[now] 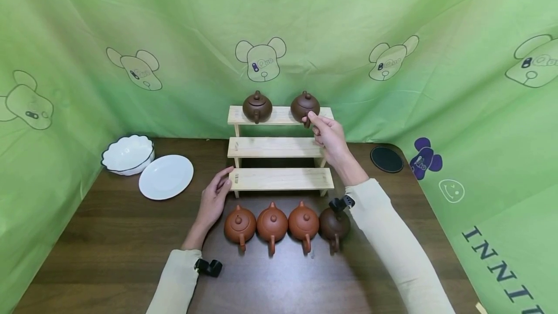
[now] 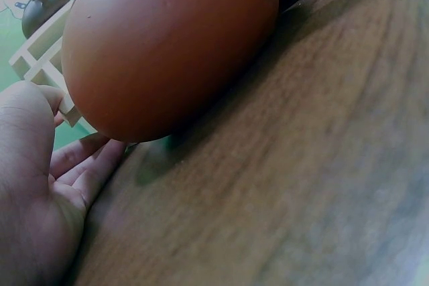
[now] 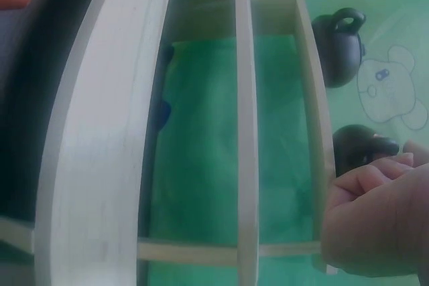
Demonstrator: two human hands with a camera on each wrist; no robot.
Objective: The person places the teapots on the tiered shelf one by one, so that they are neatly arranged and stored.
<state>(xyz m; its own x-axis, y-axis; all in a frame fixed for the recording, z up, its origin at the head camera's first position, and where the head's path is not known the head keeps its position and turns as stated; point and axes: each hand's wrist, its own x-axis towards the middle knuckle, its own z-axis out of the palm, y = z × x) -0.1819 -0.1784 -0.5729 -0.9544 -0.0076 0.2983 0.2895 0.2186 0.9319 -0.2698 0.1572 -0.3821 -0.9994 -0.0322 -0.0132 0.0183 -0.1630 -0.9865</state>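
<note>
Pale sleeves (image 1: 392, 241) with black wrist cameras (image 1: 208, 268) lay nearest, above a dark wood-grain table (image 1: 109, 260). Before the stand, a row held three orange-red teapots (image 1: 272, 227) and one dark front teapot (image 1: 333, 230), just beside one another, spouts toward the stand, handles toward the person. Lids sat on the red pots, hiding their contents; the dark one's lid was mostly covered by the right wrist camera. Left hand (image 1: 213, 200): fingers loosely extended, thumb a little apart, touching the left end of the lowest tier of the wooden stand (image 1: 281, 179). Out to the left lay a white plate (image 1: 165, 177), just beside a white bowl (image 1: 130, 169) with a scalloped dark rim; contact between the two could not be told. A black disc (image 1: 387, 159) lay flat at the table's far right. Right hand (image 1: 331, 142): thumb and fingers pinched together on the handle of the right-hand brown teapot (image 1: 302, 104), located on the right part of the top tier, lid on, contents unseen. Its match, the left-hand brown teapot (image 1: 257, 106), stood lidded on the same tier, well apart. Behind everything hung a green curtain (image 1: 322, 18) printed with cartoon animal heads.
</note>
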